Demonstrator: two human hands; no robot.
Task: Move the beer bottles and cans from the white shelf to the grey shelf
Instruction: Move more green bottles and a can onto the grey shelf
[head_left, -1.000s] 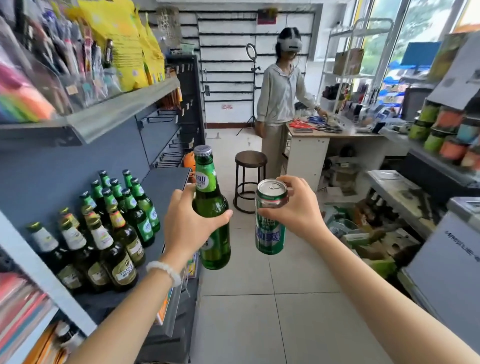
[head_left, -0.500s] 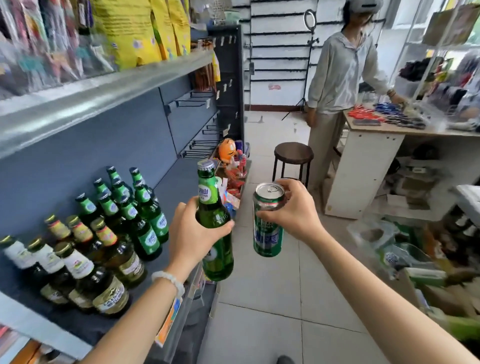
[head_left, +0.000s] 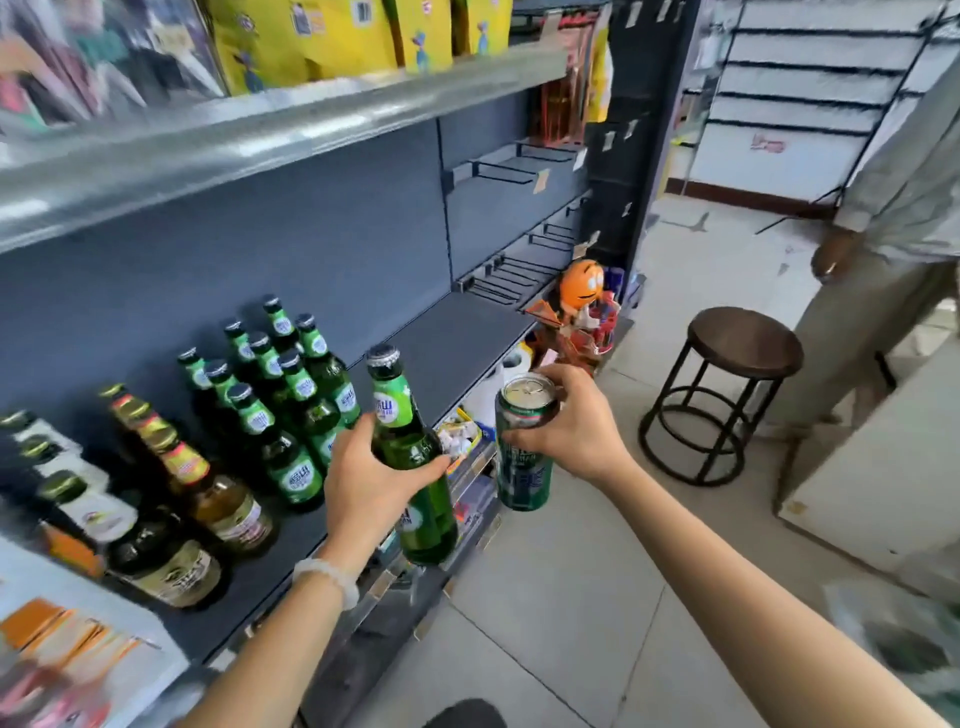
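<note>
Since the earlier frames, both hands and their loads have been carried leftward, nearer the shelf, and the bottle is now tilted with its cap leaning left.

Grey metal shelf (head_left: 457, 332): dark deck, bare on the right half; the left half is stocked.

Standing stock: a cluster of green glass beer bottles (head_left: 291, 395) at the back; brown and dark bottles (head_left: 208, 499) nearer the front, all upright.

Round dark wooden stool (head_left: 727, 395): set on the tiled floor, well apart from the shelf.

Carried green glass beer bottle (head_left: 415, 467): held over the shelf's front edge, not yet set down. It is judged heavy, rigid, smooth and breakable; the body is the surest hold.

Green aluminium beer can (head_left: 522, 447): held just beside the bottle, over the floor. It is judged lighter, thin-walled and easily dented; the rim offers a sound hold.

Left hand (head_left: 374, 483): wrapped round the bottle's shoulder and body.

Right hand (head_left: 576, 426): fingers curled over the can's top rim, gripping it from above.
</note>
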